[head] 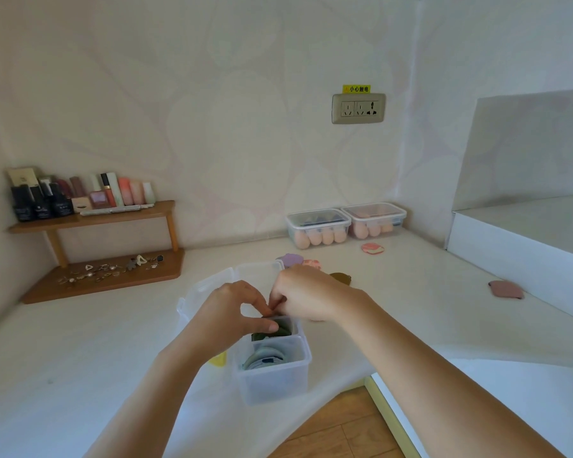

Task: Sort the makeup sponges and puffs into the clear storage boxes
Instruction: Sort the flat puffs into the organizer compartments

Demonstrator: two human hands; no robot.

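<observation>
An open clear storage box [275, 378] stands on the white counter near its front edge, with pale green and dark green puffs [262, 357] stacked on edge inside. My left hand [227, 312] pinches a dark green puff [280, 328] at the box's far end. My right hand [306, 294] is curled just above the same spot, fingertips at that puff; its grip is partly hidden. Loose puffs lie behind: purple [291, 259], pink patterned [311, 264], olive [341, 277], round pink [372, 248], mauve [506, 289].
Two lidded clear boxes [318, 228] [374, 219] with egg-shaped sponges stand against the back wall. The open box's lid [209, 285] lies behind my left hand. A wooden shelf [93, 216] with cosmetics and jewellery fills the left corner. A raised white ledge [523, 256] borders the right.
</observation>
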